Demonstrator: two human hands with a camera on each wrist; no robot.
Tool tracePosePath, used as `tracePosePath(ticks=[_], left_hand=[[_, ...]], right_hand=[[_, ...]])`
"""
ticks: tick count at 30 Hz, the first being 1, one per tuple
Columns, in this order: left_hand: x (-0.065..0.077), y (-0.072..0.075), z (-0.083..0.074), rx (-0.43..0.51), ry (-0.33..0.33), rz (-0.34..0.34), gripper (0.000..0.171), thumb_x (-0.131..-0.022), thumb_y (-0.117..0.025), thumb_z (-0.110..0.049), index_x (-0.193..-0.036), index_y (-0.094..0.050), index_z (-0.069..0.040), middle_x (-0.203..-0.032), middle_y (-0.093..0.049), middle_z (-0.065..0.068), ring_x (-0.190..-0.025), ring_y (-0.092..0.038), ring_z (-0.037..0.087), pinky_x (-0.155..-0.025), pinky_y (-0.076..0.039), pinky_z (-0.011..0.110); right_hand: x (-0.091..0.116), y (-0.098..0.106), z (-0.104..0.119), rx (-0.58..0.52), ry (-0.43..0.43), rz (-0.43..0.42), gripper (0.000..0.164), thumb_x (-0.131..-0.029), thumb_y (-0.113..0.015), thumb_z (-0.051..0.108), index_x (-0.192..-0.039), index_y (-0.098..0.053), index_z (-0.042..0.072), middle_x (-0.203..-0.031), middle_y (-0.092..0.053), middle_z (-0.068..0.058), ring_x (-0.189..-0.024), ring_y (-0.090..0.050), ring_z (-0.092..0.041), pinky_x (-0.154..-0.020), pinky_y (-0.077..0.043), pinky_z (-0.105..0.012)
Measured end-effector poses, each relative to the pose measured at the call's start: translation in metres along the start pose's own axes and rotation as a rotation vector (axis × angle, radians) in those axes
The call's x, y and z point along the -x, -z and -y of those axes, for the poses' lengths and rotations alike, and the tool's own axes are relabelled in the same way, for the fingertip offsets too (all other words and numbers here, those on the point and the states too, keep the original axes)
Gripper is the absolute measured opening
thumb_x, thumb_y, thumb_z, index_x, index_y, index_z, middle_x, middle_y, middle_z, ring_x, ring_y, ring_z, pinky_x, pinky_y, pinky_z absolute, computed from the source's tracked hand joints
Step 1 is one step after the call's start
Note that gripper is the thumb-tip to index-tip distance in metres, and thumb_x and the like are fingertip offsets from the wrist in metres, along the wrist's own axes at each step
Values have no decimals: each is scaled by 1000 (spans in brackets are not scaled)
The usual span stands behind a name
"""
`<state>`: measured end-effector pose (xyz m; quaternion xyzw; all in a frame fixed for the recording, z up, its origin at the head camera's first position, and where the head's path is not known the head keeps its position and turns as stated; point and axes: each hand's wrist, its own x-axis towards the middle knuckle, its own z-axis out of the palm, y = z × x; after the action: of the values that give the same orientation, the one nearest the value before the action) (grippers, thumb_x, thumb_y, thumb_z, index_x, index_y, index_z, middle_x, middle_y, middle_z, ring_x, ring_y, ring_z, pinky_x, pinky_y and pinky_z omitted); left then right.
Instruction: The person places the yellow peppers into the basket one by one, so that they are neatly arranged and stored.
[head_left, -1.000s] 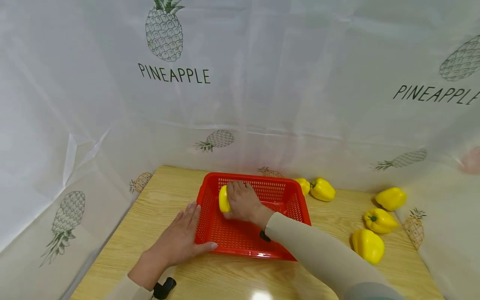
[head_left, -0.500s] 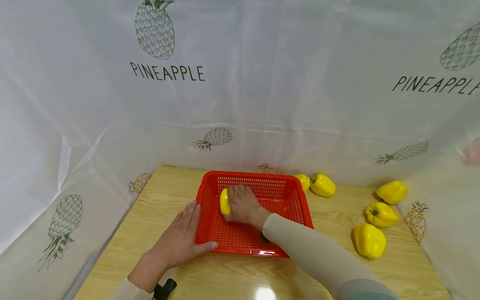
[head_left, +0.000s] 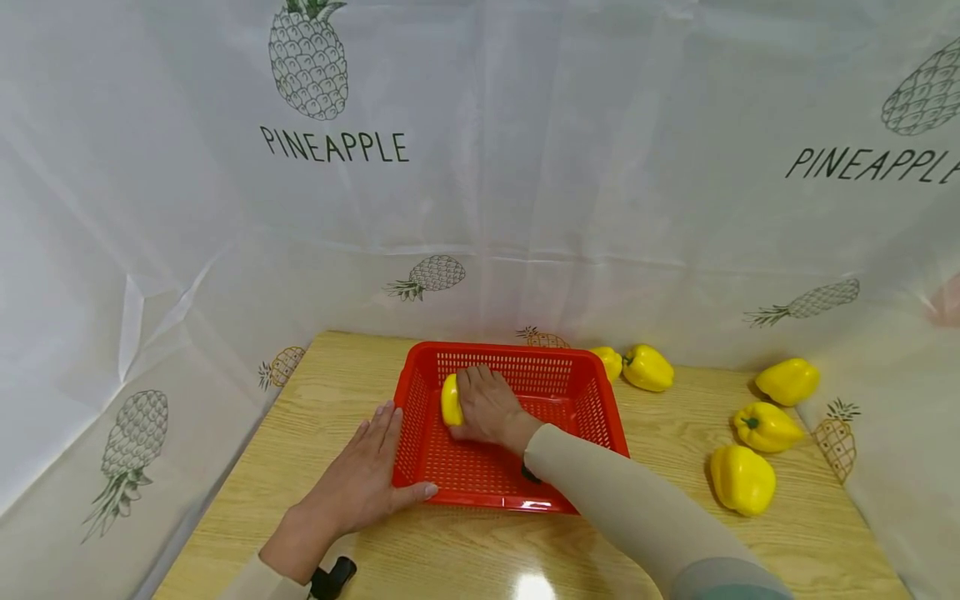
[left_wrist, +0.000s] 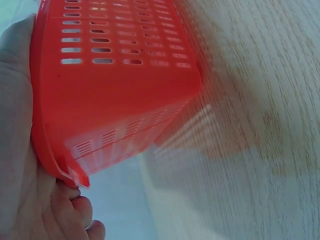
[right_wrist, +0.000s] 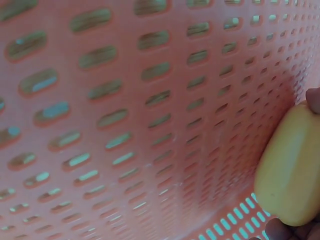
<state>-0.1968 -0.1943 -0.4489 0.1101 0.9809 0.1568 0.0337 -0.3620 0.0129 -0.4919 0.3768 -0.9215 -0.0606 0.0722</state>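
1. A red basket (head_left: 517, 503) with slotted walls sits on a wooden table (head_left: 345, 367), right in front of the person.
2. The right hand (head_left: 491, 408) is down inside the basket, holding a yellow pepper (head_left: 452, 402), with the thumb on one side and fingers on the other; that grip is clamped on the pepper.
3. That pepper is within the basket walls, over toward the far left corner from where the person sits or stands. I can't tell from here whether it rests on the bottom.
4. The left hand (head_left: 358, 482) lies against the basket's left rim, its fingers straight and the thumb stretched apart from them along the near corner. It touches the rim without clamping on anything that I can make out.
5. Two more yellow peppers are on the table by the basket's far right corner: one (head_left: 606, 363) partly hidden behind the rim, the other (head_left: 648, 368) just beside it.
6. Three others stand near the table's right edge in a loose row: a far one (head_left: 787, 382), a middle one (head_left: 767, 427) showing its green stem, and a near one (head_left: 742, 480).
7. A pale sleeve (head_left: 615, 496) covers the right arm, which reaches across the basket's near right side.
8. Behind it all hangs a whitish sheet (head_left: 585, 167) printed with pineapples and the word PINEAPPLE.
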Motion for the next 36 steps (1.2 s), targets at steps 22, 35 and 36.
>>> tracePosePath(ticks=[22,35,36], left_hand=[[1,0,-1,-46,-12,-30,128,-87,-41,-93,-163,-25,9,-172,-23,27,-161,-23,42,-128,-27,60],[0,1,-2,-75,-2,-10,126,-89,-46,-90,-163,-24,8,-172,-23,27,-161,-22,42,-129,-27,59],[0,2,-2,-85,-2,-7,126,-88,-43,-92,-164,-24,8,-172,-23,27,-161,-22,42,-129,-27,59]], right_hand=[[0,1,0,27,-4,8,80,-88,-65,72,-134,-47,8,-115,-59,-6,-105,-55,-24,-90,-54,-36],[1,7,1,-3,-26,60,101,-85,-66,78,-150,-38,6,-130,-59,-9,-117,-57,-26,-103,-53,-42],[1,8,1,-1,-24,61,101,-85,-66,78,-151,-38,6,-129,-59,-9,-117,-57,-26,-103,-53,-42]])
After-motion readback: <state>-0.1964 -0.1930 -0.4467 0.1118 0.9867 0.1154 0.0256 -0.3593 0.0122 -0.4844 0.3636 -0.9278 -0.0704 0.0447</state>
